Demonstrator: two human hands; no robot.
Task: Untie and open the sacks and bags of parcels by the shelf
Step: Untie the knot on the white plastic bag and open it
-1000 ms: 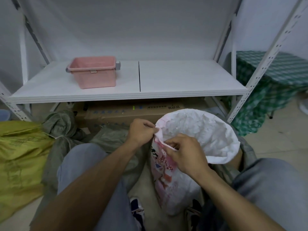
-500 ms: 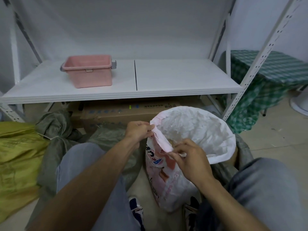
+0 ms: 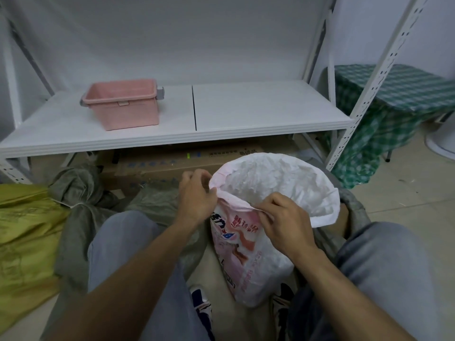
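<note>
Locating the task item: where does it stand? (Checker)

The white woven plastic sack with pink print (image 3: 248, 257) stands upright on the floor (image 3: 406, 193) between the person's knees, just in front of the white metal shelf (image 3: 246, 114). Its mouth is open and the crinkled white inner side shows. What it holds cannot be made out. (Observer)

State the grip of each hand. (Checker)

On the left hand (image 3: 197, 200) the grip is narrow: thumb and fingers pinch the rolled pink rim of the sack on its left side. On the right hand (image 3: 283, 225) the grip is also narrow: curled fingers pinch the same rim at its near edge. (Observer)

List the other sacks. (Checker)

A grey-green woven sack (image 3: 81, 193) lies to the left, beside the left leg. Its neck is tied with a white cord (image 3: 73, 205). A yellow-green woven sack (image 3: 24, 230) lies further left, touching the grey-green one. (Observer)

List the surroundings. (Checker)

A pink plastic basket with grey handles (image 3: 123, 109) sits on the left half of the shelf board. A brown cardboard box (image 3: 167, 163) lies under the board, behind the sacks. A green checked cloth (image 3: 398, 94) covers a tabletop to the right of the shelf post. (Observer)
</note>
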